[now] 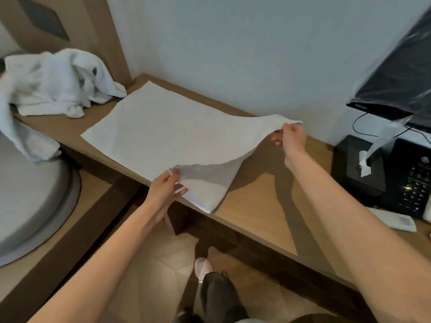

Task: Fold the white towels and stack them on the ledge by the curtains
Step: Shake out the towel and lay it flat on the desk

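Standing at a long wooden desk (268,206) set against a pale wall. Spread on the desk, mostly flat: one white towel (163,127), far corner close to the wall, near edge running along the desk's front edge. Pinching the towel's near right corner with the left hand (163,190), thumb on top, fingers curled under the cloth; corner lifted off the desk, a lower layer of the same towel lying flat beneath it. Pinching the far right corner with the right hand (291,136), fingers closed on the cloth, held above the desk, with that end of the towel arched up between the two hands. At the left end of the desk, just beside the spread towel: a crumpled pile of white towels (58,82), one part hanging off toward a grey mattress (28,194). At the right end, well apart from the towel: a black tissue box (356,164) with a tissue sticking out, a black keypad (412,180) beside it, a dark screen (401,73) wrapped in clear plastic above. Below, on the wooden floor: one pale shoe (203,269).
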Demonstrator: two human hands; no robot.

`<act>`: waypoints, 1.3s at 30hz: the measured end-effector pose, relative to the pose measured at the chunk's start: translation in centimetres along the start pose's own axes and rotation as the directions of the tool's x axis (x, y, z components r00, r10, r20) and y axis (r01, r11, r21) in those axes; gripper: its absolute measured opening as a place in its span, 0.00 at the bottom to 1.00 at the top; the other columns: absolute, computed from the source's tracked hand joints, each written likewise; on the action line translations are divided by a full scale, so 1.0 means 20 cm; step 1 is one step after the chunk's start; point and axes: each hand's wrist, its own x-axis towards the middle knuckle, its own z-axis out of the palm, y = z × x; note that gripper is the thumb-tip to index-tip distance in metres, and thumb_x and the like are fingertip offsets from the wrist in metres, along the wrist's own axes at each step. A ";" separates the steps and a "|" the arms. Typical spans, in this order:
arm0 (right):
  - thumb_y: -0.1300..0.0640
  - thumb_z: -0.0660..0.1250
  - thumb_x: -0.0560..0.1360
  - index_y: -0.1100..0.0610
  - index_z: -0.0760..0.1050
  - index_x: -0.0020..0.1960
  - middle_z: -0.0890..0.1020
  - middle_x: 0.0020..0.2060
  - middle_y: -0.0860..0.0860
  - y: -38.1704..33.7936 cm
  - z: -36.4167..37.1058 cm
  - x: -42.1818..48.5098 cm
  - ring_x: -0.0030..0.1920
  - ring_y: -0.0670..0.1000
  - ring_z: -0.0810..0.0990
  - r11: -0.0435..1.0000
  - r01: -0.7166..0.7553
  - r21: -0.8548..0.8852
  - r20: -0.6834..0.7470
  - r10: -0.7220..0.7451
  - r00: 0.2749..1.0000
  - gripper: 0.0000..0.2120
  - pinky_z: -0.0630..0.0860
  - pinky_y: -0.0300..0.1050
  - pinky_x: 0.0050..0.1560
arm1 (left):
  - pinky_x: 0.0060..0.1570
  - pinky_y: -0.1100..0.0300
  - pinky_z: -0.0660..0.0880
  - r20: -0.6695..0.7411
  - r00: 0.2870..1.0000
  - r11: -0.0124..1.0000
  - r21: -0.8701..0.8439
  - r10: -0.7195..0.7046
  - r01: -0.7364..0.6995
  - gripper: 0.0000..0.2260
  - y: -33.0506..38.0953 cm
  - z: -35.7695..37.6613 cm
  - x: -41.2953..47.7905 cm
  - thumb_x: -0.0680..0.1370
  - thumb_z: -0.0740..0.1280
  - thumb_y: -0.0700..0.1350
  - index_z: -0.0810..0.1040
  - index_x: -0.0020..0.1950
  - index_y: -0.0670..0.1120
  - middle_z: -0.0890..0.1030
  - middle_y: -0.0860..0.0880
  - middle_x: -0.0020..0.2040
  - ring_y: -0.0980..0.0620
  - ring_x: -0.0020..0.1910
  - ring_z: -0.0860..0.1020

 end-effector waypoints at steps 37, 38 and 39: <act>0.61 0.62 0.78 0.55 0.76 0.62 0.77 0.61 0.50 -0.23 2.49 0.31 0.59 0.50 0.76 0.959 0.048 -0.278 0.482 0.096 0.871 0.14 0.71 0.42 0.62 | 0.39 0.61 0.78 -0.302 0.932 0.861 0.400 -0.201 0.315 0.11 0.54 -1.52 1.37 0.81 0.58 0.46 0.76 0.48 0.42 0.79 0.45 0.45 0.50 0.42 0.79; 0.61 0.61 0.78 0.55 0.77 0.60 0.77 0.61 0.49 -0.19 2.48 0.27 0.61 0.50 0.75 0.952 0.070 -0.298 0.486 0.088 0.870 0.13 0.70 0.44 0.65 | 0.39 0.62 0.77 -0.262 0.937 0.845 0.424 -0.231 0.326 0.09 0.55 -1.53 1.38 0.81 0.60 0.48 0.76 0.48 0.45 0.78 0.47 0.45 0.51 0.43 0.79; 0.61 0.61 0.78 0.54 0.78 0.58 0.78 0.60 0.48 -0.16 2.46 0.23 0.61 0.49 0.75 0.945 0.089 -0.314 0.490 0.081 0.868 0.12 0.70 0.45 0.65 | 0.40 0.63 0.76 -0.214 0.948 0.805 0.503 -0.237 0.315 0.07 0.56 -1.54 1.39 0.80 0.62 0.49 0.76 0.47 0.47 0.78 0.49 0.45 0.52 0.43 0.78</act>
